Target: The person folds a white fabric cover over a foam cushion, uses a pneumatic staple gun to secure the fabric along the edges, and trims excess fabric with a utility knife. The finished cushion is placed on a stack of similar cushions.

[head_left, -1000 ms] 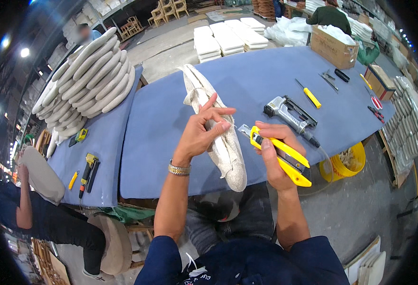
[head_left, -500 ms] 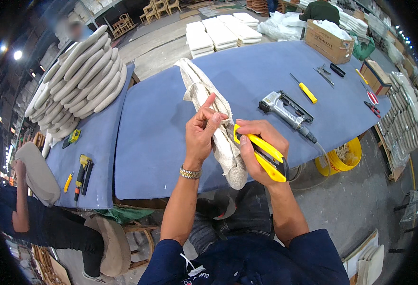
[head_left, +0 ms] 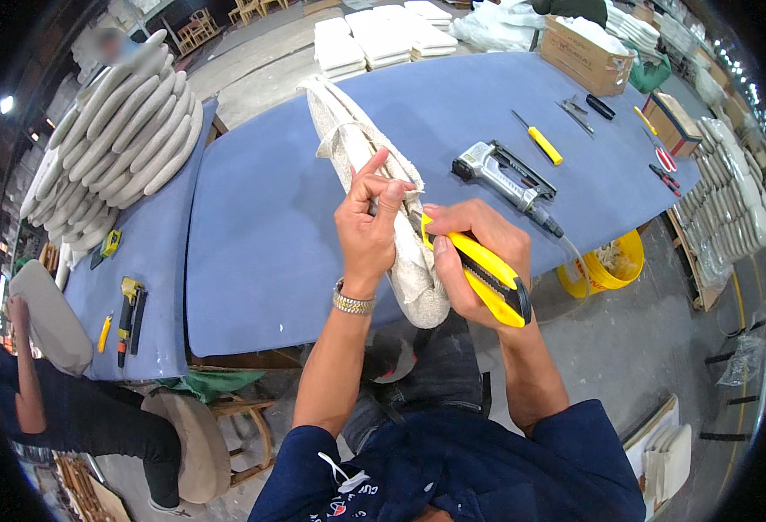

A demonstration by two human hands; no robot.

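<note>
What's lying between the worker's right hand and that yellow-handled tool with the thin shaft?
In the head view, what looks like a silver staple gun lies there, on the blue tabletop between the right hand and the thin-shafted tool.

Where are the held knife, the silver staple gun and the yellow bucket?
Held knife (head_left: 492, 261): head view, on the yellow handle.
Silver staple gun (head_left: 504, 184): head view, on the silver body.
Yellow bucket (head_left: 630, 269): head view, on the wall.
</note>
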